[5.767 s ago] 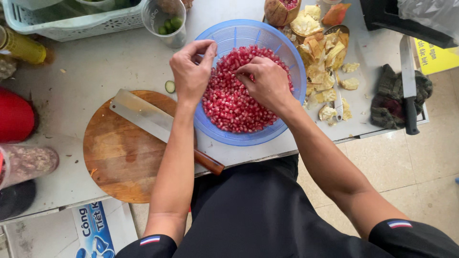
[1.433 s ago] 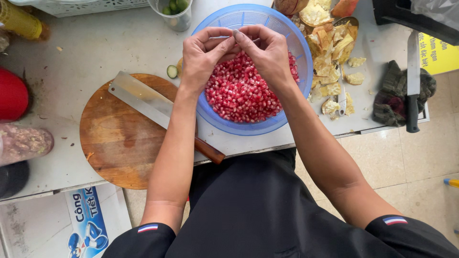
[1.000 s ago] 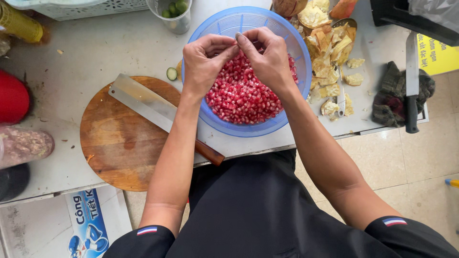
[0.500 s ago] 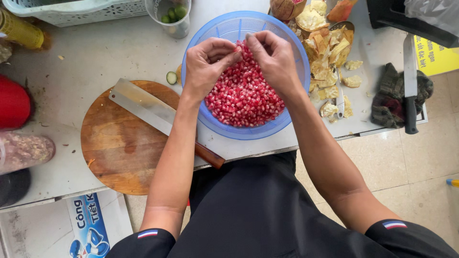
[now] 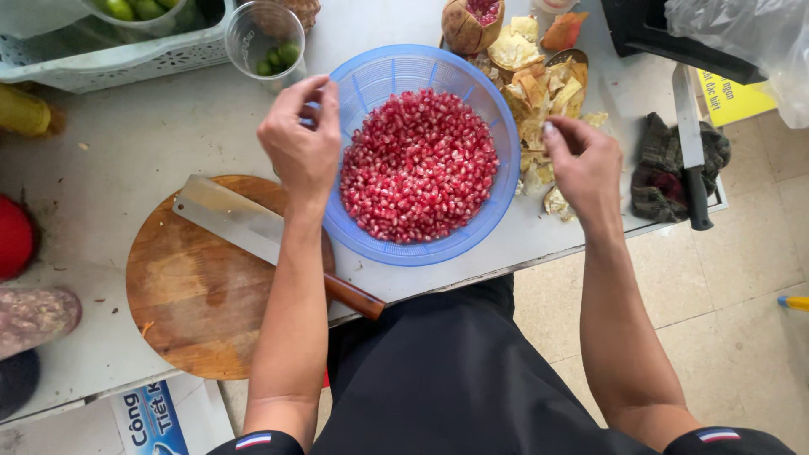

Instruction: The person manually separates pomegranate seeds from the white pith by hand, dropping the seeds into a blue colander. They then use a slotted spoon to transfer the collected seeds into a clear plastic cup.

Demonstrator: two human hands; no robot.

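Grey worktop [image 5: 126, 126] fills the left and centre of the frame, tiled floor [image 5: 742, 278] at right. Round wooden cutting board [image 5: 194, 286] sits lower left, a broad cleaver [image 5: 244, 227] lying across it, brown handle sticking out past the board edge toward lower centre. Blue plastic colander bowl [image 5: 371, 80] is at upper centre, heaped with red pomegranate seeds [image 5: 420, 164]. Pale perforated basket [image 5: 118, 59] at upper left. Pile of yellowish peel scraps [image 5: 539, 84] just right of the bowl, a cut pomegranate [image 5: 472, 24] at top centre above it. Dark rag [image 5: 666, 168] at right edge of the worktop with a black-handled knife [image 5: 691, 143] resting on it. Clear cup [image 5: 268, 38] with small green fruits at upper centre-left, just beside the bowl. Red object [image 5: 15, 240] at far left edge, partly cut off.

Left hand [image 5: 302, 147] hovers over the bowl's left rim, fingers curled inward loosely, thumb and forefinger apart; nothing visibly gripped, cannot tell if it touches the rim. Right hand [image 5: 581, 164] is outside the bowl, over the peel scraps at right, fingers bent down in a loose pinch; cannot tell if a scrap is held. Hands are well apart, bowl of seeds between them.
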